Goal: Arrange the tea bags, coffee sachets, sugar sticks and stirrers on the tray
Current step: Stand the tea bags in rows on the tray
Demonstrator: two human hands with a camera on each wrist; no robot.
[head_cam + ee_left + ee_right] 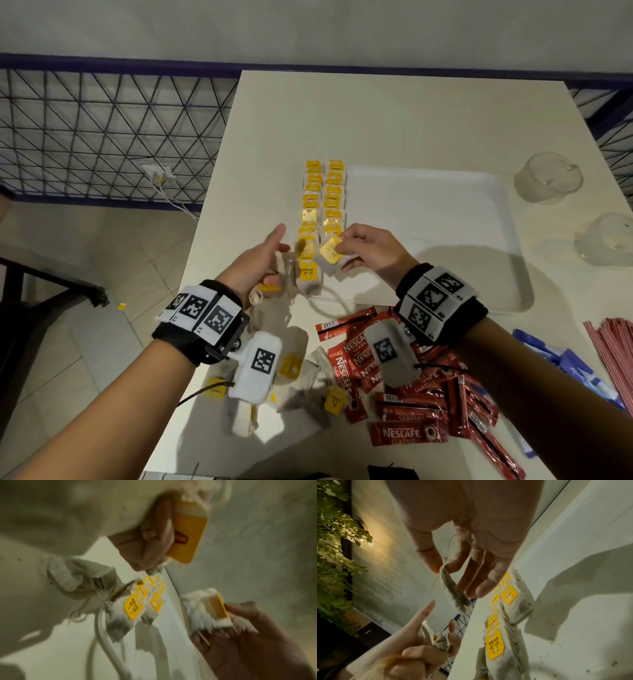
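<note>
The right hand (368, 251) pinches a tea bag (330, 255) between thumb and fingers (453, 563), the soft paper pouch hanging limp with its square yellow card tag facing up. It is held just above the near end of the tea-bag rows (322, 209) on the tray. The left hand (255, 263) has its lower fingers curled round a bunch of crumpled tea bags (440, 641), thin strings trailing, while its forefinger (277, 233) and thumb stick out straight.

Two neat columns of flat, dull paper bags with glossy yellow tags run along the left edge of the white tray (445, 219), a smooth rectangle with rounded corners and a low raised rim. The nearest tag reads RELAX.

On the pale tabletop (376, 116) nearer the person lie loose tea bags (308, 373), a heap of shiny red coffee sachets (414, 404), blue-and-white sugar sticks (561, 359) and red-striped stirrers (613, 346). Two clear glass cups (548, 178) stand upside down right of the tray.
</note>
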